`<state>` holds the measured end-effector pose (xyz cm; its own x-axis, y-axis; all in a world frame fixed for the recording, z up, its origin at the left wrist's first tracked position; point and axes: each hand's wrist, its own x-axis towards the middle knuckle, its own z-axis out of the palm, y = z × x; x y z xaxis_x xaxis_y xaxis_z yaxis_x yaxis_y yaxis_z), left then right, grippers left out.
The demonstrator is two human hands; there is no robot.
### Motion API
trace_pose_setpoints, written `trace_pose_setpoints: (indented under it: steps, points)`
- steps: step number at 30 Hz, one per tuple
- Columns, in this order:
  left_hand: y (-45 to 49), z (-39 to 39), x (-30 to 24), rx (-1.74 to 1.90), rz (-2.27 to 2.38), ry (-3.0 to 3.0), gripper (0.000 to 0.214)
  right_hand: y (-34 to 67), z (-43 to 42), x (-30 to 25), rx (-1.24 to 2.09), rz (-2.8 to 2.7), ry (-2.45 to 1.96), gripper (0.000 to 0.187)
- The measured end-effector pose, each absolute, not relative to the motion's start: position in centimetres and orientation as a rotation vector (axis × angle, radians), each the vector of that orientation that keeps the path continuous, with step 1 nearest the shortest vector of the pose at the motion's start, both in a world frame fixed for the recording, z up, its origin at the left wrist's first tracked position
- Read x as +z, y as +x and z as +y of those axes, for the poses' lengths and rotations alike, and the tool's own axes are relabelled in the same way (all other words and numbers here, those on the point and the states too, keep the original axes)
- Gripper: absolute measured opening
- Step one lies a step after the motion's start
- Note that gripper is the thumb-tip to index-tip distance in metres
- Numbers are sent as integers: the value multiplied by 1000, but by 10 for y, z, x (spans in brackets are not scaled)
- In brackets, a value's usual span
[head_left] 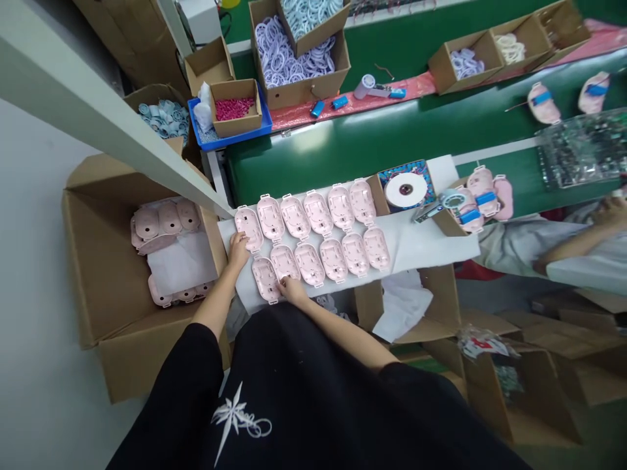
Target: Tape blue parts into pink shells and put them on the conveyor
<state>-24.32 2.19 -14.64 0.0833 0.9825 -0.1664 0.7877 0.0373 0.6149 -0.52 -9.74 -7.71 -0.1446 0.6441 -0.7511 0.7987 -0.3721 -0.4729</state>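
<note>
Here, two rows of pink plastic shells (319, 213) lie on a white sheet (431, 251). The left hand (239, 250) rests on one shell's edge and the right hand (292, 290) on another; whether either grips, one cannot tell. Left of them, an open cardboard carton (93, 261) holds more pink pieces (164, 219).

Green conveyor (313, 160) runs behind. Cardboard box (294, 96) holds lilac rings (287, 59); blue tray (230, 138) holds magenta pellets (235, 109). White tape roll (405, 190) sits right; co-worker's hand (610, 215) at far right.
</note>
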Motion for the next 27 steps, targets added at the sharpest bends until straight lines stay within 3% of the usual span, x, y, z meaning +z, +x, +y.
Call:
trace_pose_setpoints:
  steps: [5,13,27]
  points:
    - [-237,20,-142,401,1767,1777,50,-11,-86,-76,-1340,1715,1813,41]
    - [-238,11,-123,248,1814,1783,50,-16,-78,-81,-1222,1745,1731,53]
    - [-227,18,-118,482,2089,1311,24,-8,-82,-73,-1227,1925,1560,50]
